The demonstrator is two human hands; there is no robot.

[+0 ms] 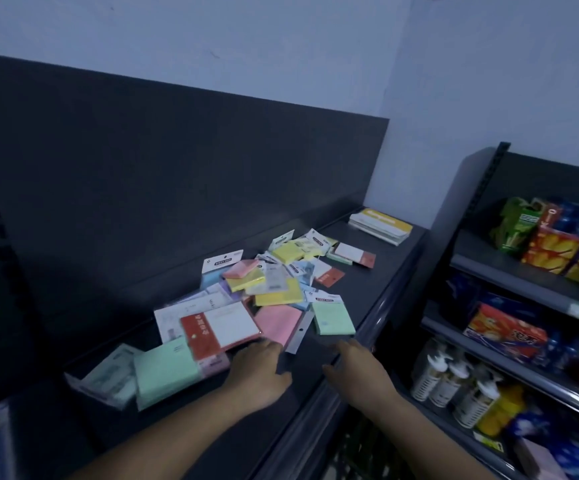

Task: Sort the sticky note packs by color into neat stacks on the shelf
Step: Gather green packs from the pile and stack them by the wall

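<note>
Head view: we are looking down over the front of the shelf, where both our arms are hanging. Our left hand is hovering with its grip apart and fingers straight, the tips at the near edge of the red-and-white pack. Blur is keeping us from telling whether they are touching it. Our right hand is hovering just beside it, grip likewise apart and holding nothing.

The packs are lying unsorted in a loose pile that is running from front left to back right along the shelf. A mint pack is lying nearest on the left. A pink pack and a green pack are lying just beyond our fingertips, with a yellow pack behind them.

We are judging these to be light, flat and fairly stiff, in slick wrap that is likely to let them slide over one another. We are favouring a pinch across two opposite edges of the block, not the thin header card, which looks flimsy.

Header cards are carrying a dark band that may be reading "STICKY NOTE", though blur is leaving us unsure. The pale characters on the red strip are staying unreadable.

Farther back, booklets are sitting at the shelf's end. To the right, a rack is holding bottles and snack boxes.
</note>
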